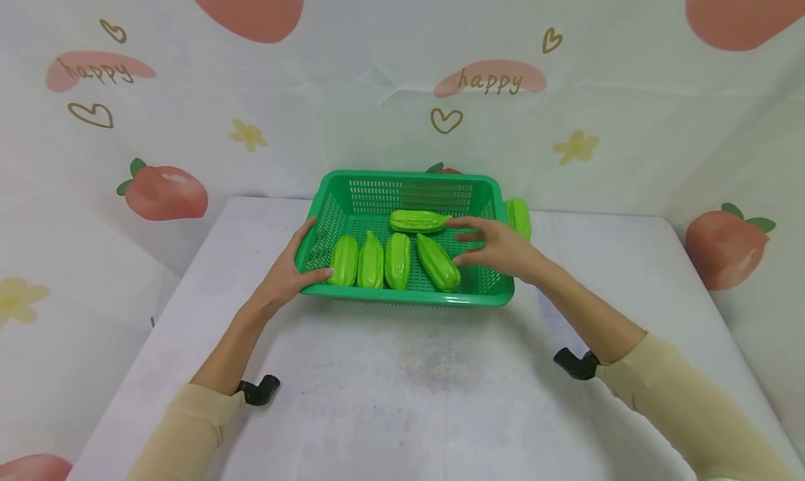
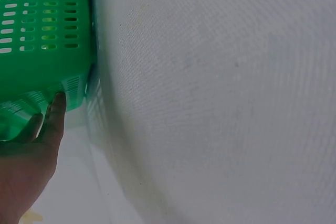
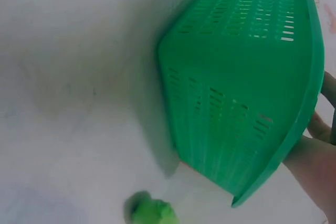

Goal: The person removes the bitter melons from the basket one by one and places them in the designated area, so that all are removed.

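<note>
A green plastic basket (image 1: pixel 409 297) with slotted walls stands toward the back of the table, holding several glossy, ribbed, bright green gourds. At its left side my left hand (image 1: pixel 291 275) grips the rim, thumb inside and fingers along the outer wall; the left wrist view shows those fingers against the slots. My right hand (image 1: pixel 497 247) reaches over the right rim with fingers spread. Its fingertips are near the stem end of the gourd lying crosswise (image 1: pixel 416 221) and the thumb near the slanted gourd (image 1: pixel 438 264). Whether they touch cannot be told. Nothing is held in it.
Another ribbed green gourd (image 1: pixel 518 217) lies on the white table (image 1: pixel 402 383) just right of the basket, partly hidden behind the right hand. Behind the table hangs a pale cloth (image 1: pixel 377 117) printed with peaches, hearts and flowers.
</note>
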Motion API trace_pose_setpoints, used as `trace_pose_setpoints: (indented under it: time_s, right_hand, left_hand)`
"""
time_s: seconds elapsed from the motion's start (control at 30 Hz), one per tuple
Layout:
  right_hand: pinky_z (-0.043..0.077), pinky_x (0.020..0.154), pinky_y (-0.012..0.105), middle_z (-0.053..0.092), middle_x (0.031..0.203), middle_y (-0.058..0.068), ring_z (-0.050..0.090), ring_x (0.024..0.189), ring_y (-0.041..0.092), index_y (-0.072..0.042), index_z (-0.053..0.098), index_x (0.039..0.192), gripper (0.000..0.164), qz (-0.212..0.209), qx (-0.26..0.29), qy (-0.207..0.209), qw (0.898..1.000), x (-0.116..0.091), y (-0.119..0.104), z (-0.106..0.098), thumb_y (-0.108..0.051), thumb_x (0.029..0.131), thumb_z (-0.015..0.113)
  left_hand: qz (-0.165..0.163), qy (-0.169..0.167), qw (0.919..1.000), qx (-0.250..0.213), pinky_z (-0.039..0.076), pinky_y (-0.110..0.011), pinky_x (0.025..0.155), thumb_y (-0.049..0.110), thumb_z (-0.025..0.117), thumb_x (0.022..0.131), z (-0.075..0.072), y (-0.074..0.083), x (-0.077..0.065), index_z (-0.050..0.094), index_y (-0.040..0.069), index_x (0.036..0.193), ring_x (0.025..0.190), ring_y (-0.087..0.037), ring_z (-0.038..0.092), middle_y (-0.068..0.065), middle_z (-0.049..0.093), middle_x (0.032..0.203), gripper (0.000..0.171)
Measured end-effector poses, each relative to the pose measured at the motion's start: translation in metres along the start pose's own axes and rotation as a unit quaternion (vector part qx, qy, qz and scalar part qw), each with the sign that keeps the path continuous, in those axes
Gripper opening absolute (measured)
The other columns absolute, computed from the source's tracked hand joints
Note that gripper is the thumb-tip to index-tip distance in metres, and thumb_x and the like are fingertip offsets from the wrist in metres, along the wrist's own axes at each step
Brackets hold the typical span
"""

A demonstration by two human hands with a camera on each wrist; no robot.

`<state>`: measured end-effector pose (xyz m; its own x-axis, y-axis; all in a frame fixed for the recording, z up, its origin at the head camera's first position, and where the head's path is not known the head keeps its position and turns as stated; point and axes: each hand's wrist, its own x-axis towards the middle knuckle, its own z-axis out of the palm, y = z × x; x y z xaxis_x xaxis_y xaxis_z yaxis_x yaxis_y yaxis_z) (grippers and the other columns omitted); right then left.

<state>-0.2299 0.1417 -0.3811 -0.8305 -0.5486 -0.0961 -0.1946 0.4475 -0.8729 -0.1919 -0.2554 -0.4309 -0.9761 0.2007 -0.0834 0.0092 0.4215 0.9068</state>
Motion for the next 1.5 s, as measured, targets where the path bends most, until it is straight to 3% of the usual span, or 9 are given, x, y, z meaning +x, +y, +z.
trace_pose_setpoints:
  time_s: [0.33,0.63,0.83,1.13,1.5]
  right_hand:
    - [0.040,0.104,0.053,0.039,0.155,0.009,0.043,0.136,0.039,-0.014,0.049,0.146,0.065,0.045,0.002,-0.021,0.999,0.015,-0.001,0.011,-0.018,0.088,0.077]
    - [0.041,0.103,0.053,0.042,0.152,0.013,0.052,0.125,0.035,-0.016,0.049,0.147,0.065,0.076,-0.059,-0.026,0.995,0.028,-0.002,0.021,-0.021,0.088,0.077]
    - [0.034,0.108,0.055,0.038,0.154,0.016,0.037,0.137,0.035,-0.018,0.045,0.150,0.072,0.100,-0.100,-0.045,0.989,0.035,0.002,0.027,-0.023,0.086,0.078]
    - [0.030,0.111,0.055,0.039,0.154,0.017,0.033,0.141,0.035,-0.017,0.045,0.151,0.072,0.097,-0.101,-0.068,0.988,0.041,0.006,0.032,-0.020,0.087,0.078]
    - [0.034,0.106,0.052,0.038,0.154,0.019,0.040,0.130,0.032,-0.018,0.037,0.155,0.081,0.110,-0.128,-0.095,0.981,0.046,0.008,0.038,-0.015,0.085,0.078]
  left_hand:
    - [-0.003,-0.003,1.0000,-0.005,0.014,-0.064,0.113,0.024,0.074,0.088,0.000,0.001,0.000,0.006,0.043,0.158,0.149,-0.032,0.011,-0.005,0.005,0.166,0.099]
    - [-0.007,0.001,0.9999,-0.015,0.015,-0.062,0.113,0.024,0.075,0.088,-0.001,0.001,-0.001,0.008,0.045,0.157,0.148,-0.030,0.014,-0.004,0.007,0.165,0.099]
    - [-0.006,0.000,0.9998,-0.019,0.015,-0.061,0.113,0.025,0.075,0.088,0.000,0.003,0.000,0.006,0.045,0.157,0.148,-0.030,0.014,-0.003,0.006,0.165,0.100]
    - [-0.010,0.004,0.9998,-0.018,0.015,-0.061,0.113,0.022,0.074,0.088,0.000,0.002,0.000,0.005,0.044,0.158,0.148,-0.029,0.013,-0.002,0.006,0.165,0.101]
    - [-0.013,0.008,0.9998,-0.010,0.015,-0.063,0.113,0.023,0.075,0.088,0.001,0.000,0.001,0.005,0.043,0.158,0.149,-0.030,0.012,-0.003,0.005,0.166,0.101]
